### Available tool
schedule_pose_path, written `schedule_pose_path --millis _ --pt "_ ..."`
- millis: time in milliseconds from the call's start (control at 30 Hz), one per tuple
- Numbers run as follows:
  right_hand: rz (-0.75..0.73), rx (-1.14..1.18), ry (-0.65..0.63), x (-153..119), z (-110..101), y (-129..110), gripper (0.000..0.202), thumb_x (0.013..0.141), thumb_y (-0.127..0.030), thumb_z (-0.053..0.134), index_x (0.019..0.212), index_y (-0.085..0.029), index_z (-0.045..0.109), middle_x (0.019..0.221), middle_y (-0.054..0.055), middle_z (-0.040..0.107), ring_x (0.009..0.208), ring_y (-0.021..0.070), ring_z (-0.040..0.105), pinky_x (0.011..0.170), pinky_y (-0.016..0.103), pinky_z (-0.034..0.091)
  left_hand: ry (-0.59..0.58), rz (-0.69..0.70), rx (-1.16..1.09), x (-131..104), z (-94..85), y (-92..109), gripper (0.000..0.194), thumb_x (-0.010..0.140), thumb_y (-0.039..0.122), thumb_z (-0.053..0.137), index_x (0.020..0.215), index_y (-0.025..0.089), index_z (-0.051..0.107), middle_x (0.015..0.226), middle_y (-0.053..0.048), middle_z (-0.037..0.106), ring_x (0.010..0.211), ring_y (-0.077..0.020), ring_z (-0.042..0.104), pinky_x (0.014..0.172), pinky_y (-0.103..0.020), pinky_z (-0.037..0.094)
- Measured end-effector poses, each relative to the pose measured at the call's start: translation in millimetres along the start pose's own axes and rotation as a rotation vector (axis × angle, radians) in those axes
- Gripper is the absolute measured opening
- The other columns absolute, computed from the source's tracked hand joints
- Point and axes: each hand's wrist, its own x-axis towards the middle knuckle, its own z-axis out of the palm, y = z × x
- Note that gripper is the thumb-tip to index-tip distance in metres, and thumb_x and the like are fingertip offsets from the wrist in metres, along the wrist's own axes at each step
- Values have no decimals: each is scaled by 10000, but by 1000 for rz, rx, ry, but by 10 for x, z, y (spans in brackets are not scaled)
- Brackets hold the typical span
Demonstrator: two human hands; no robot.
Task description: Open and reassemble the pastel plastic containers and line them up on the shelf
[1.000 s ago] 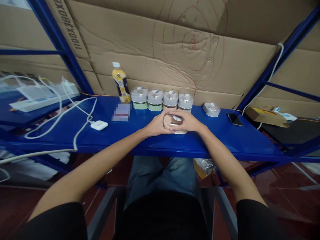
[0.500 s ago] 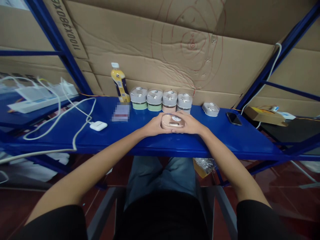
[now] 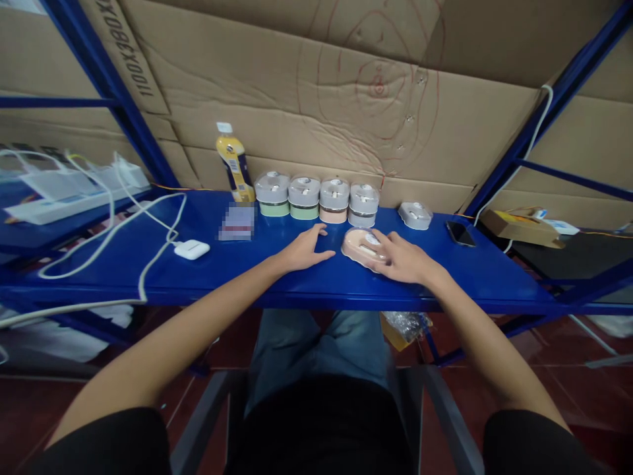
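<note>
A pinkish oval container (image 3: 356, 247) with a clear lid sits near the front of the blue table. My right hand (image 3: 403, 257) is closed around its right side, fingers on the lid and edge. To its left, my left hand (image 3: 306, 249) is open, thumb and fingers apart, with nothing in it and a gap between it and the container. Behind both hands stands a row of similar lidded containers: green ones (image 3: 274, 210) at left, a pink one (image 3: 333, 214) and a grey one (image 3: 362, 216) at right.
A low clear-lidded piece (image 3: 415, 216) and a phone (image 3: 461, 233) lie to the right. On the left are a yellow drink bottle (image 3: 236, 168), a blurred packet (image 3: 237, 222), a white earbud case (image 3: 192, 249) and loose cables (image 3: 143, 270). Cardboard (image 3: 277, 86) lines the back.
My left hand has let go of the pinkish container and its fingers have spread. My right hand has moved to the right with the container, which is now turned at an angle.
</note>
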Motion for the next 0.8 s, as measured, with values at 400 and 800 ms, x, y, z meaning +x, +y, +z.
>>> schedule_pose_path --millis 400,800 --pt "484 -35 178 449 39 664 735 1054 -596 584 1534 -54 459 1345 346 657 1185 463 719 967 546 560 -36 5 45 6 -28 44 647 927 571 680 1409 160 547 1496 -229 644 1411 -412 630 1182 -570 509" --pt "396 27 475 1231 1 188 627 984 -550 628 1348 -39 619 1330 343 674 1289 487 628 1107 636 490 -23 22 37 14 -6 15 620 930 546 691 1398 158 566 1492 -227 645 1398 -410 637 1190 -574 510"
